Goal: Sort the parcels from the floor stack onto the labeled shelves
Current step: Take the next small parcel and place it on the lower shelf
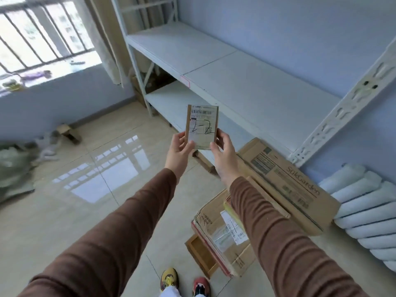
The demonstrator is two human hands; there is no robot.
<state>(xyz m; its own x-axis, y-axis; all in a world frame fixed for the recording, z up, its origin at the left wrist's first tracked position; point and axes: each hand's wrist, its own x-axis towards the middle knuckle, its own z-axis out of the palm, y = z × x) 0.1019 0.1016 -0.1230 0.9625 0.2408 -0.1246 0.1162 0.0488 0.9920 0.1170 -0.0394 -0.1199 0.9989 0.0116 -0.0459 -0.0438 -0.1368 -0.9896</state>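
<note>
Brown cardboard shows along the left edge of the small parcel (202,127), which is held upright in mid-air in front of the white shelves (235,82), its printed label turned to the camera with "2-2" written across it in black marker. The left hand (179,146) pinches its lower left edge, thumb on the front, and the right hand (222,150) pinches the lower right edge the same way, so both hands grip only the bottom of the parcel and leave the marking uncovered; my guess is that it is raised like this to read the code before choosing a shelf. Just behind it the front lip of the middle shelf carries a small pink tag (185,81), too blurred to read, so I cannot tell whether this is the matching slot. That shelf board and the lower one show bare white surface with open room above, and the nearest hazards for the move look like the shelf's front lip and the slotted upright post (342,110) on the right. Below the right forearm lies the floor stack (220,232) of flat cartons, with a larger printed carton (289,181) leaning beside it toward a white padded roll (364,206) against the wall. To the left the glossy tiled floor (85,168) stretches open toward the barred window (42,39).
</note>
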